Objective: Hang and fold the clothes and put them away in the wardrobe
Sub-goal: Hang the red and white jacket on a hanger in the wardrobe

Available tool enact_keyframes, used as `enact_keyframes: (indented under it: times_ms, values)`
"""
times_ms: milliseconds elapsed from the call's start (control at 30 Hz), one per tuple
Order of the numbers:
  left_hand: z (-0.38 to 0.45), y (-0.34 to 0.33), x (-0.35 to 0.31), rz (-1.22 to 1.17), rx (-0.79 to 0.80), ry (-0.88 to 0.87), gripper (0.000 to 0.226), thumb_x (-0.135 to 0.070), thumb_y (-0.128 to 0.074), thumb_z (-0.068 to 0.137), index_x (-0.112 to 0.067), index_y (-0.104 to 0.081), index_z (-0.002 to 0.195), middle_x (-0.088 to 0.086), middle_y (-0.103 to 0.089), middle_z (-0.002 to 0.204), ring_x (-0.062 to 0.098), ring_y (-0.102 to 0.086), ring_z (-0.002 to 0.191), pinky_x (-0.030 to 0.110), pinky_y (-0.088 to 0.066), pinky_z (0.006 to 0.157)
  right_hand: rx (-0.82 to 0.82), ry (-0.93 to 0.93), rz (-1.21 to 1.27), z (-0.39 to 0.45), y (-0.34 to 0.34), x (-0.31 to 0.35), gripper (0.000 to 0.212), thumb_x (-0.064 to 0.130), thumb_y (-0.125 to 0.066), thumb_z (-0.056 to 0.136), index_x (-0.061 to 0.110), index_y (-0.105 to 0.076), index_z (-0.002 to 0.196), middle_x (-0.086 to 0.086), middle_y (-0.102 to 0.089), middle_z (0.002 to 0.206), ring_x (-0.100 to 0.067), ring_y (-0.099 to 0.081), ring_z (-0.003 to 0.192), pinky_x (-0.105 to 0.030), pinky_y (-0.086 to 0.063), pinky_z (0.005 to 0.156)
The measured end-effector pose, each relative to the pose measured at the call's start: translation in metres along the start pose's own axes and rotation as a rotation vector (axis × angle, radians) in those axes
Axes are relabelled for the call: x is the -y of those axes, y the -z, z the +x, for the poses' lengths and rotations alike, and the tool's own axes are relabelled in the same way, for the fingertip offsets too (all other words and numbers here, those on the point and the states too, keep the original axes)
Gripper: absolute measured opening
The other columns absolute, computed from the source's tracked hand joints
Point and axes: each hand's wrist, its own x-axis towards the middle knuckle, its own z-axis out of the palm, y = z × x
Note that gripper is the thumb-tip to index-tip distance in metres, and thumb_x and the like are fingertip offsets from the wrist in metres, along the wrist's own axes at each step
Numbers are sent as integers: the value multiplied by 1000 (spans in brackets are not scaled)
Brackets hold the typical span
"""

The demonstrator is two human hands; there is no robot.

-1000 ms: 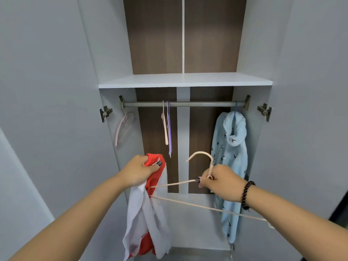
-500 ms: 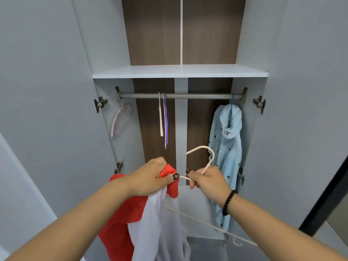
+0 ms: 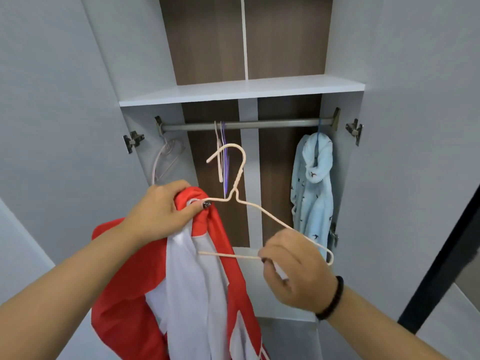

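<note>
My left hand [image 3: 161, 211] grips the collar of a red and white jacket [image 3: 197, 289], which hangs down below it. A cream wire hanger [image 3: 241, 175] has its left shoulder end tucked into that collar, and its hook points up. My right hand [image 3: 293, 271] pinches the hanger's bottom bar near its right end. Both hands are in front of the open wardrobe, below the metal rail [image 3: 246, 124].
On the rail hang a pink hanger [image 3: 166, 158] at the left, a pink and a purple hanger [image 3: 222, 152] in the middle, and a light blue patterned garment [image 3: 313, 188] at the right. A white shelf [image 3: 241, 90] sits above. Both doors stand open.
The hanger has turned upright and its left end has gone into the jacket's collar. My right hand slid from the hanger's neck down to the bottom bar. The view tilted down.
</note>
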Motion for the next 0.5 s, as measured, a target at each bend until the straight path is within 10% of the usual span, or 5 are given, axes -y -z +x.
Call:
enact_keyframes:
  times_ms: [133, 333, 500]
  values:
    - [16, 27, -13, 5, -118, -54, 12, -39, -73, 81, -38, -62, 77, -21, -63, 67, -4, -58, 67, 10, -38, 57, 106, 63, 69, -12, -31, 17, 9, 6, -56, 83, 9, -64, 86, -4, -63, 76, -17, -55, 67, -25, -46, 67]
    - [27, 58, -36, -27, -230, -118, 19, -48, -72, 77, -32, -67, 84, -19, -64, 72, 0, -61, 70, 13, -43, 62, 257, -831, 298, 18, -90, 15, 43, 40, -62, 81, 35, -41, 118, 23, -44, 104, 3, -50, 93, -19, -49, 82]
    - [24, 71, -43, -46, -249, -143, 12, -49, -68, 76, -40, -61, 77, -28, -62, 68, -3, -58, 64, 6, -39, 58, 215, -947, 357, 43, -113, -1, 11, 20, -60, 79, 23, -50, 75, 2, -57, 68, -13, -56, 60, -33, -54, 60]
